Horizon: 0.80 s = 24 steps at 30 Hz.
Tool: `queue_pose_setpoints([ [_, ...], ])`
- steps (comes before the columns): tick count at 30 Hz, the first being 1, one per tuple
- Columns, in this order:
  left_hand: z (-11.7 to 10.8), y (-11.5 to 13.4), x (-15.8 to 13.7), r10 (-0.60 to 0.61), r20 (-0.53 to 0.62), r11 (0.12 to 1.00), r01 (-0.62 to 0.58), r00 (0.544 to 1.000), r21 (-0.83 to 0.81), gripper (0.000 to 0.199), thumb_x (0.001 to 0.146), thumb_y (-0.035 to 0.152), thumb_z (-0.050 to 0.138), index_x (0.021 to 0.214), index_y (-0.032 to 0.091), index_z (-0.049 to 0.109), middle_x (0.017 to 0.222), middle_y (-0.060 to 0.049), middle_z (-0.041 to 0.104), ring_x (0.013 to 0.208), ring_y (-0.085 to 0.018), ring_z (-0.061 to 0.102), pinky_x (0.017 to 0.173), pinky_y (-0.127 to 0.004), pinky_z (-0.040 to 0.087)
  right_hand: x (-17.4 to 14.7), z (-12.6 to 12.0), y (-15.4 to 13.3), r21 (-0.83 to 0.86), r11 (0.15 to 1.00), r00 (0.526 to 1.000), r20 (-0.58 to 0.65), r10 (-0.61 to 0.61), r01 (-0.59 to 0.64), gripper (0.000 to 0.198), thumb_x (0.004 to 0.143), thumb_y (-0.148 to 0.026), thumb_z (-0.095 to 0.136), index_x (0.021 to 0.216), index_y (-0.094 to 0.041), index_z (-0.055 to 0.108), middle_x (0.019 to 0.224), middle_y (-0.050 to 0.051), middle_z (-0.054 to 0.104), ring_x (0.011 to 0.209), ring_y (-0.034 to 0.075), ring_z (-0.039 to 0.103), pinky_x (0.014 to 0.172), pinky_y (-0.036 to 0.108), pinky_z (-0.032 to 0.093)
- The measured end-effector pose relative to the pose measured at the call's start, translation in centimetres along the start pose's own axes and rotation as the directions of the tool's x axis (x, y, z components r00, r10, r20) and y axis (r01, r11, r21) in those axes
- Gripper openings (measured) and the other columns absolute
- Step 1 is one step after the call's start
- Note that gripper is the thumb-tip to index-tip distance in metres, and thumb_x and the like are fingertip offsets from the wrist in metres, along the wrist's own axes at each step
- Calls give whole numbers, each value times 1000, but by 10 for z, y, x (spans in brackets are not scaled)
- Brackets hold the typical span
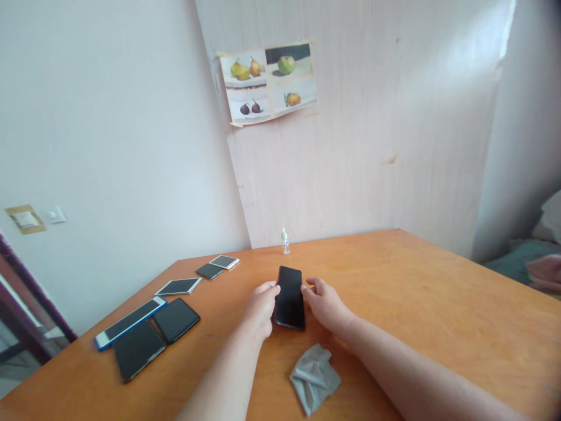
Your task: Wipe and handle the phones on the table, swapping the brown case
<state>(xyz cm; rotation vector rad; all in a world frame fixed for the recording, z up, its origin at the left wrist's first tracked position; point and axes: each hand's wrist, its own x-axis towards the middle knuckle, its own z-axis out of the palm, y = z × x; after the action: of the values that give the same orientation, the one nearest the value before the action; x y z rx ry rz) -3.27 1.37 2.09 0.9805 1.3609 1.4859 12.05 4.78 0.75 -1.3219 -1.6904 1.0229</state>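
Note:
A black smartphone [290, 298] with a dark screen is held upright lengthwise, screen facing me, over the middle of the table. My left hand [263, 307] grips its left edge, thumb along the side. On the opposite edge, my right hand [323, 299] has its thumb against the phone, with the fingers curled; part of them is hidden. Closer to me, a crumpled grey cloth [315, 377] lies on the wood below the phone. Whether the phone's lower end touches the table I cannot tell.
Several phones lie at the left of the wooden table [416, 304], among them a blue-edged white one [131, 321], a black one [139, 349] and a white one [179, 286]. A small clear bottle [285, 242] stands near the back edge. Fruit pictures [268, 82] hang behind.

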Motion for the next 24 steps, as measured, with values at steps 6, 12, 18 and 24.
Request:
queue_pose_setpoints([
  [6, 7, 15, -11, 88, 125, 992, -76, 988, -100, 38, 72, 39, 65, 106, 20, 65, 91, -4, 74, 85, -22, 69, 77, -33, 53, -4, -18, -17, 506, 862, 999, 24, -40, 22, 46, 90, -43, 42, 127, -19, 52, 100, 8, 69, 80, 17, 66, 54, 24, 42],
  [12, 9, 22, -19, 228, 169, 965, -199, 959, -172, 28, 78, 31, 61, 104, 19, 64, 98, -4, 72, 96, -21, 65, 89, -33, 48, -7, -27, -26, 559, 818, 990, -59, -126, 138, 41, 83, -52, 53, 110, -21, 62, 84, 3, 67, 71, 15, 61, 53, 22, 39],
  [18, 11, 28, -25, 248, 128, 962, -228, 960, -150, 28, 81, 35, 59, 102, 17, 63, 93, -4, 72, 92, -21, 65, 84, -31, 49, -17, -27, -37, 611, 758, 971, -96, -217, 230, 35, 83, -51, 58, 100, -21, 61, 85, 2, 65, 73, 14, 58, 56, 22, 43],
  [24, 14, 36, -31, 305, 105, 939, -280, 946, -201, 32, 82, 40, 58, 106, 19, 64, 96, -2, 72, 89, -19, 66, 84, -30, 49, -25, -14, -36, 552, 776, 948, -104, -300, 306, 34, 84, -52, 57, 96, -21, 61, 75, 0, 61, 68, 14, 54, 54, 22, 44],
])
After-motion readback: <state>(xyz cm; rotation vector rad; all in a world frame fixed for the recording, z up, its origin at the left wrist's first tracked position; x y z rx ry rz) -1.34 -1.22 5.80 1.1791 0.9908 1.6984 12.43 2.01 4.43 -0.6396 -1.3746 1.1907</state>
